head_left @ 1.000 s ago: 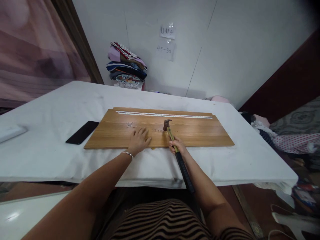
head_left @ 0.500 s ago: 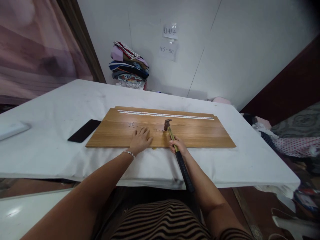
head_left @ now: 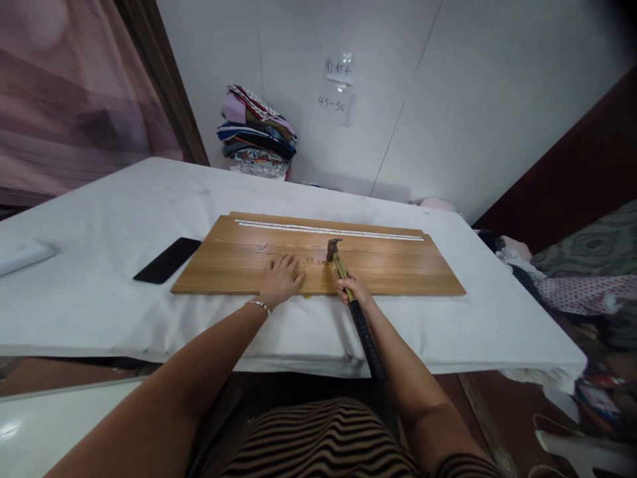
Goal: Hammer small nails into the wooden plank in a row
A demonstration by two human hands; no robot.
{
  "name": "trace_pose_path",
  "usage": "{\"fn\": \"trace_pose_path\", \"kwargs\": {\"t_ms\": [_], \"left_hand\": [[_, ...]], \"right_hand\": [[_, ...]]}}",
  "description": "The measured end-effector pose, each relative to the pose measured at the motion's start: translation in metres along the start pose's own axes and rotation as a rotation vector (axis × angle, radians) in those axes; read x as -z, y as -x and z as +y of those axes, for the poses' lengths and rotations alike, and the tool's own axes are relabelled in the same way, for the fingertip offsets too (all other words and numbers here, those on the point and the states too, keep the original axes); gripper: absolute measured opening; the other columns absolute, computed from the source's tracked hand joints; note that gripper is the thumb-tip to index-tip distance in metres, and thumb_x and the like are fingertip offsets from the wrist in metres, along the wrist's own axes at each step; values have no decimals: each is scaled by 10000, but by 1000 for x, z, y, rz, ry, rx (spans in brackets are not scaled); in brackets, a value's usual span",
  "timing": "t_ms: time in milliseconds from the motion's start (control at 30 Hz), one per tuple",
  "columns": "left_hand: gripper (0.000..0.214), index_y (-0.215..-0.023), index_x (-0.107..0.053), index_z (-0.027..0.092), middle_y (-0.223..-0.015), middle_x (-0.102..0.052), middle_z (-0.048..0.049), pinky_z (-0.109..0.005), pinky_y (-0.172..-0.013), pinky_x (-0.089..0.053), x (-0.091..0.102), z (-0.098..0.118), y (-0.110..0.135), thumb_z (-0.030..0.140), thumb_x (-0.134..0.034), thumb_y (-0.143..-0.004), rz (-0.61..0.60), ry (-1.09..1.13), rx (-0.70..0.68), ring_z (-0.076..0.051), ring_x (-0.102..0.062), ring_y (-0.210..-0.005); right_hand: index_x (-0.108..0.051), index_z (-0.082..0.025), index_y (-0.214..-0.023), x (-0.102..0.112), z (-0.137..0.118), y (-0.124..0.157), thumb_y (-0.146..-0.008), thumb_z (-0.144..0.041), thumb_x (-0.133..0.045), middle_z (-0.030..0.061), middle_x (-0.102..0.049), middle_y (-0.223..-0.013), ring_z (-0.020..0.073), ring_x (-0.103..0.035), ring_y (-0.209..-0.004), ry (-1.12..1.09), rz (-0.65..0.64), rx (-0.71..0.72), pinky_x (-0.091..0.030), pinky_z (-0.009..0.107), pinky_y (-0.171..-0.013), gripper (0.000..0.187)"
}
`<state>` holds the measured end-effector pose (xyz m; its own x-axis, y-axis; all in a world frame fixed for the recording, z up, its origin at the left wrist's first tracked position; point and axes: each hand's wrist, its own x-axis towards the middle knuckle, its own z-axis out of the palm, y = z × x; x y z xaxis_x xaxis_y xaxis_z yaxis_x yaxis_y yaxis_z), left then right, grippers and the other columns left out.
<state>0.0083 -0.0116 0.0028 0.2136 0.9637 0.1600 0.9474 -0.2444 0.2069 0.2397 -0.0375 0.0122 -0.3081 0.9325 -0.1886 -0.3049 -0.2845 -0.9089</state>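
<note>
My right hand [head_left: 354, 290] is closed round the yellow part of a claw hammer [head_left: 365, 335], whose black grip points back toward me. The rusty hammer head is just over the wooden board [head_left: 408, 272], by a row of small nails [head_left: 316, 261] standing in it. Whether the head touches a nail I cannot tell. My left hand [head_left: 281, 279] lies flat on the board to the left of that row, fingers spread, holding nothing. Beyond its fingertips is a small heap of loose nails [head_left: 261, 247]. Two white strips [head_left: 328, 230] run along the board's far side.
A white cloth covers the table [head_left: 174, 192]. Left of the board lies a black phone [head_left: 168, 260], and a white object [head_left: 24, 255] is at the table's left edge. Folded clothes [head_left: 256, 133] are stacked at the back against the wall.
Both hands and the hammer stay almost where they were. The view has shifted very slightly.
</note>
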Motion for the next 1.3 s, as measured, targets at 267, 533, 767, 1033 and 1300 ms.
{"fn": "trace_pose_path", "kwargs": {"t_ms": [267,533,767,1033,1300], "left_hand": [[506,-1350,-550,193,-1470,-500,-146,-507,-1137,-252,0,0,1,429,-412,-924,10,3,-13,-296,-374,-1396],[503,-1344,-555,199,-1463,-507,-143,-501,-1126,-268,-1,0,0,434,-419,-921,16,8,-14,-291,-380,-1389],[524,-1355,-543,162,-1472,-497,-147,-516,-1128,-261,0,1,1,433,-410,-927,2,-6,-10,-297,-377,-1391],[515,-1353,-549,174,-1471,-501,-149,-504,-1117,-271,0,0,1,431,-403,-932,7,-31,-10,-301,-387,-1383],[523,-1350,-549,165,-1472,-499,-152,-511,-1119,-265,-7,-4,-1,441,-406,-930,26,-11,-22,-298,-384,-1385]], "right_hand": [[-479,-211,-987,0,6,-1,-593,-287,-679,-138,-470,-504,54,-367,-299,-30,53,39,-222,181,-296,449],[-467,-218,-909,-6,0,1,-577,-281,-686,-132,-485,-490,56,-374,-298,5,62,7,-252,180,-292,403],[-469,-210,-961,-5,-1,1,-575,-270,-683,-136,-490,-497,59,-383,-301,-18,38,-12,-254,184,-290,446],[-473,-211,-949,-4,1,1,-592,-297,-703,-139,-485,-495,57,-385,-296,-27,25,7,-263,185,-296,433],[-485,-200,-1011,-2,-1,0,-607,-275,-696,-135,-497,-514,57,-410,-310,-24,-5,0,-252,181,-301,461]]}}
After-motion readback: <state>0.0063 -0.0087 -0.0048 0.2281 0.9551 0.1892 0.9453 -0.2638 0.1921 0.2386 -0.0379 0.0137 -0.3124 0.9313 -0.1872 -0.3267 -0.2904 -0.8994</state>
